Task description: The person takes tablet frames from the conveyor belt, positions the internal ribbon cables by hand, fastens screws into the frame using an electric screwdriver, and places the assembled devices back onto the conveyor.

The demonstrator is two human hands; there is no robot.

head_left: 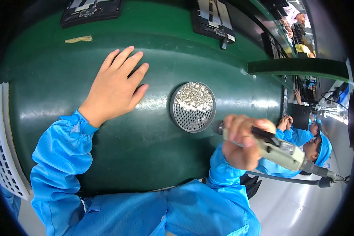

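Head view: from left, a white slotted basket (4, 114) borders the green bench (145, 157), where our left hand (112, 92) lies palm down, fingers spread wide. Bench surface separates it from a round dish (183, 117) of small silvery parts (196, 94), well in from the near edge. Our right hand (246, 137) grips a pale electric screwdriver (277, 154), its label (288, 147) illegible to us; beyond, at right, a co-worker in a blue cap (324, 149).

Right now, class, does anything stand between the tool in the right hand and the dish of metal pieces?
Nothing visible does: the tool in the right hand has its tip near the lower-right rim of the dish, with no object between. The left hand is left of the dish.
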